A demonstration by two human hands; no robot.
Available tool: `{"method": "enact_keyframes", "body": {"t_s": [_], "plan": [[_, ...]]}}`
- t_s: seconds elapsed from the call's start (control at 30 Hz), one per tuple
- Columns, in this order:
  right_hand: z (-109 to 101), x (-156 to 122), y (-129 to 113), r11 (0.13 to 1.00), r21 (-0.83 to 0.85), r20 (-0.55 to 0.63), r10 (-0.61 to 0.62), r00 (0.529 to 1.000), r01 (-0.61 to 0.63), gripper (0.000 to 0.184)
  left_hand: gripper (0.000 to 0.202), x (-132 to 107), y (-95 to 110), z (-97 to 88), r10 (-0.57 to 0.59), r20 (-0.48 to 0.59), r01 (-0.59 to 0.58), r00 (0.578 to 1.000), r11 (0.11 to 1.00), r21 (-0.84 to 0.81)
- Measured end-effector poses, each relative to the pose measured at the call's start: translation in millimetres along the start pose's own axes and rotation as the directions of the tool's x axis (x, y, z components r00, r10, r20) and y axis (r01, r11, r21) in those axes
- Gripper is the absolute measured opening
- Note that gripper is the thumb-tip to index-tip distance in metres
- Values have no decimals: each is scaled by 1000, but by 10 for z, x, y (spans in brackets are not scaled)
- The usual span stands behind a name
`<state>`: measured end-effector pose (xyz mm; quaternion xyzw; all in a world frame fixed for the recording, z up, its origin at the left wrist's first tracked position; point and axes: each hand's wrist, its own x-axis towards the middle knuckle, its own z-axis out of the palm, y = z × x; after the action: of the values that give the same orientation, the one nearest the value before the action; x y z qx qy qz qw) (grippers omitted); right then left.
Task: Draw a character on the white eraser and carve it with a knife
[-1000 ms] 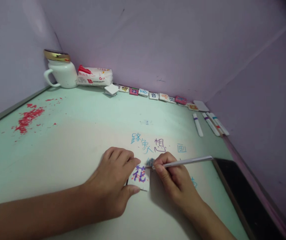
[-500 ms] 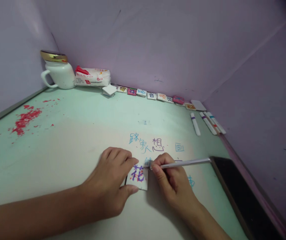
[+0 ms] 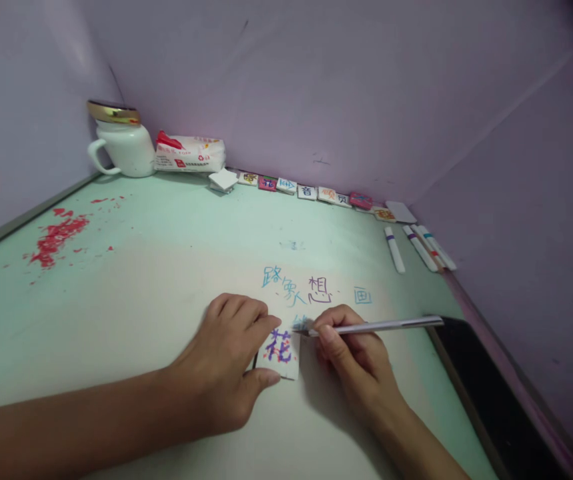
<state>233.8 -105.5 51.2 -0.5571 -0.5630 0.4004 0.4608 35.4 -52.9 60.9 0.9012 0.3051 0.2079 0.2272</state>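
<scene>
A small white tile [image 3: 282, 353] with a purple character and red-blue dots lies on the pale green table [image 3: 166, 267]. My left hand [image 3: 226, 363] pinches the tile between forefinger and thumb, holding it flat. My right hand [image 3: 356, 360] grips a thin white pen [image 3: 381, 326], tip pointing left at the tile's upper right corner. Blue and purple characters [image 3: 306, 288] are written on the table just beyond both hands.
A white mug with a gold lid [image 3: 121, 143] and a tissue pack [image 3: 189, 153] stand in the far corner. A row of small painted tiles [image 3: 311, 193] lines the back wall. Several markers [image 3: 419, 247] lie at right, a dark tablet [image 3: 486, 387] nearer. Red flecks [image 3: 56, 237] mark the left.
The pen has slid slightly right, its tip lifting off the tile's corner. My left hand has kept the tile still.
</scene>
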Motion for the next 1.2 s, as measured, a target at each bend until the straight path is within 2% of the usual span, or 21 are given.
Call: {"method": "enact_keyframes", "body": {"t_s": [0.13,0.27,0.4,0.5,0.63,0.83,0.9,1.0,1.1,1.2], "plan": [[48,-17,-60,968,196,-78,173,982,-155,16,33,-7,-12,7,8,5,-8,1000,1000,4],[42,-1,-72,957,213,-79,217,973,-196,22,32,-8,-16,15,14,6,-14,1000,1000,5],[9,10,14,974,176,-43,150,988,-141,26,30,-3,-17,14,21,-2,-21,1000,1000,6],[7,-5,59,999,31,-38,36,999,-35,23,31,-1,-20,11,21,-2,-21,1000,1000,5],[21,-18,42,983,-138,-1,-121,993,120,19,32,2,-19,7,18,-8,-18,1000,1000,7],[44,9,26,966,-198,-15,-174,985,168,17,31,5,-9,4,18,5,-18,1000,1000,3],[55,17,33,985,-124,-37,-129,991,123,18,31,4,-9,6,16,4,-16,1000,1000,4],[65,37,14,983,174,-113,70,991,-50,22,32,3,-12,13,17,-3,-17,1000,1000,9],[51,77,-45,853,486,-137,290,947,-191,25,32,-1,-14,17,19,-8,-19,1000,1000,9],[20,127,-105,742,628,-124,394,911,-235,27,32,-5,-13,13,23,-4,-23,1000,1000,7]]}}
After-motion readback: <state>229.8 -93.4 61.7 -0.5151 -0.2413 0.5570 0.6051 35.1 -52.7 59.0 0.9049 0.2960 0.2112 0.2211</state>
